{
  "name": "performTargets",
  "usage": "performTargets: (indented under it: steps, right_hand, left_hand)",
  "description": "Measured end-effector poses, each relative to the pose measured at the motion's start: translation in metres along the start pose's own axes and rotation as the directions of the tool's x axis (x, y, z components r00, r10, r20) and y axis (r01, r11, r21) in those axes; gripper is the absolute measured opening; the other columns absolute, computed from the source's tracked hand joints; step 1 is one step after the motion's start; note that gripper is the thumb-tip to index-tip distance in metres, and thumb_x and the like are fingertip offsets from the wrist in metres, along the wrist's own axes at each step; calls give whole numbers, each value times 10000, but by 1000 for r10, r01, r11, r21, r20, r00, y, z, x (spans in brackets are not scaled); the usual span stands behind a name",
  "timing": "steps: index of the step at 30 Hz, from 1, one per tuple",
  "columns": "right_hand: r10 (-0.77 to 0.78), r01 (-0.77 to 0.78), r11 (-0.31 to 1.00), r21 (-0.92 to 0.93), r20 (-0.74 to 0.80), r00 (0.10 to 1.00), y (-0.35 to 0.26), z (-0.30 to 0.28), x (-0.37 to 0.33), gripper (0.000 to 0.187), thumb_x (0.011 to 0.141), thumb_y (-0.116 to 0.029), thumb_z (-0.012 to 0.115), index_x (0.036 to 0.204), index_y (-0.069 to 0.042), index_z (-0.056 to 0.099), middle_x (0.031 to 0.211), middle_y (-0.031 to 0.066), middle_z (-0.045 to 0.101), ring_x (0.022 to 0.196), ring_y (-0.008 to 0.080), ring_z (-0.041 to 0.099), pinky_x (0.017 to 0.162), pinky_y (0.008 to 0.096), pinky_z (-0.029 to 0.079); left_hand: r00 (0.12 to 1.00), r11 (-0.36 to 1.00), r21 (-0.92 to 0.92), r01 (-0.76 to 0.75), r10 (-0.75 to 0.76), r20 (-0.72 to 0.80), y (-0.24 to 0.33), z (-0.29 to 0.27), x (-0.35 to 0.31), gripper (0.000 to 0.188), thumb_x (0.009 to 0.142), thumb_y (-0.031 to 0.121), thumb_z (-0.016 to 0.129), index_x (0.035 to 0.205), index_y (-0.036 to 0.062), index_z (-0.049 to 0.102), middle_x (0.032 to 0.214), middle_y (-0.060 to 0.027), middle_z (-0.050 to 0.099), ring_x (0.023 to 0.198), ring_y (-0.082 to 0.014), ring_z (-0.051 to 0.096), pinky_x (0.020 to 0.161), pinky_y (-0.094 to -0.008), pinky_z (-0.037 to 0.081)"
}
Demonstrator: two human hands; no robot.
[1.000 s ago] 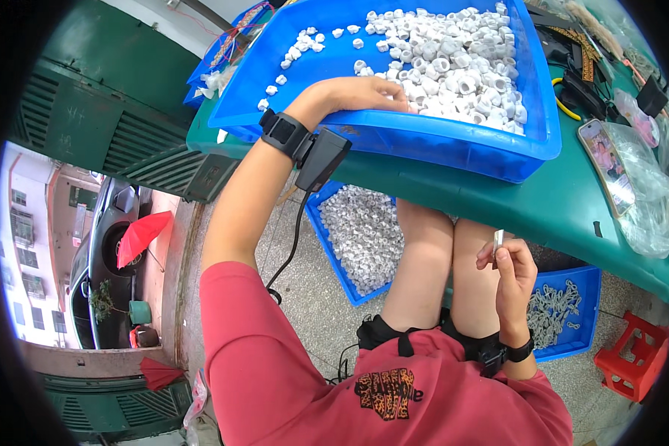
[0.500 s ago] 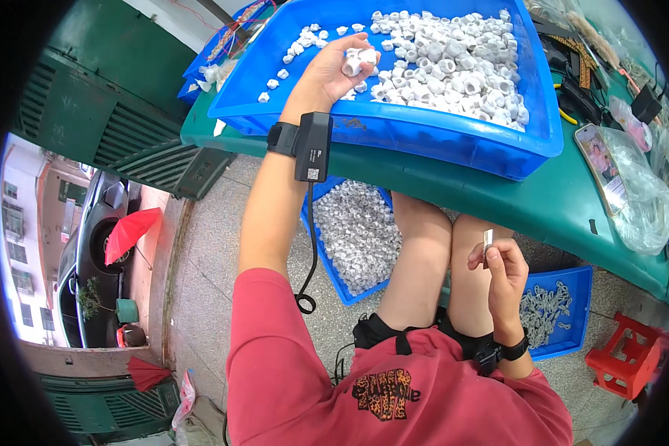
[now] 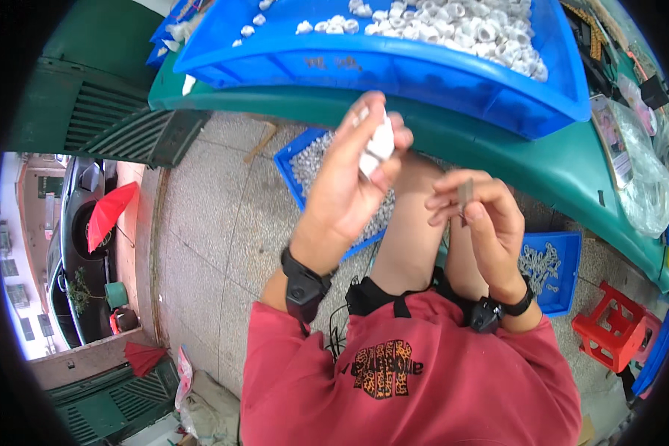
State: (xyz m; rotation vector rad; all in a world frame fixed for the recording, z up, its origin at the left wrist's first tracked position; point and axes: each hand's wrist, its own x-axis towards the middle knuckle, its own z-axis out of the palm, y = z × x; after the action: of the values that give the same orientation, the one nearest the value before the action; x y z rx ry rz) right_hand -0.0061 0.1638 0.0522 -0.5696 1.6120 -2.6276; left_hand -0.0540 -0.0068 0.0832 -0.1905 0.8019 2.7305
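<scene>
My left hand (image 3: 353,171) is closed around several small white hollow pieces (image 3: 380,143), held over the gap between the table and my lap. To its right, my right hand (image 3: 490,215) pinches a small flat metal strip (image 3: 465,195) between thumb and fingers, above my knee. A gap separates the two hands. Beyond them on the table stands a large blue tray (image 3: 453,93), with many loose white pieces (image 3: 490,33) of the same look heaped at its right side and a few scattered at its left.
Below, a blue bin (image 3: 285,172) of small whitish parts stands on the floor by my legs. A smaller blue bin (image 3: 569,282) with grey metal parts is at right, near a red stool (image 3: 609,327). A phone (image 3: 612,141) and clear plastic bags (image 3: 647,193) lie on the green table (image 3: 557,175).
My left hand has come out of the big tray toward me, bringing white pieces. The right hand has risen slightly with the metal strip. The view has tilted down.
</scene>
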Motion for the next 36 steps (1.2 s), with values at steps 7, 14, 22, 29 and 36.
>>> performTargets:
  steps: [7,14,22,29,36]
  right_hand:
    - [250,-223,954,-202,120,961,45,19,-10,99,888,-85,501,937,0,518,1033,84,542,885,104,521,757,246,433]
    - [196,-106,876,-471,147,969,53,33,-23,99,886,-87,507,904,7,530,934,71,575,811,113,542,697,239,437]
    - [218,-167,969,-182,308,926,39,67,-34,100,890,-74,491,930,6,536,998,95,556,812,120,522,682,244,438]
    - [215,-175,975,-138,386,897,22,88,-50,107,891,-78,494,919,18,530,963,98,541,787,120,537,671,238,441]
    - [229,-172,970,-173,404,886,8,90,-70,106,877,-62,522,926,30,542,870,76,559,740,113,554,666,240,446]
  left_hand:
    - [946,994,-81,-72,42,-322,-50,-46,-41,173,911,265,475,1009,124,452,778,-9,493,681,-74,479,440,-182,325]
    - [944,899,438,-26,166,-285,-54,-75,-86,435,927,483,293,987,91,470,721,4,473,506,-45,402,361,-169,227]
    - [942,845,485,-226,315,-111,-46,-84,-148,299,885,234,533,1110,42,486,819,-39,510,550,-39,400,411,-157,255]
    - [869,697,613,-371,493,-34,-45,-79,-189,296,819,117,629,1078,16,526,909,-20,580,733,-60,539,639,-180,429]
    - [805,597,621,-508,585,96,-48,-66,-209,277,809,139,643,1031,8,543,945,-44,588,856,-89,555,732,-220,444]
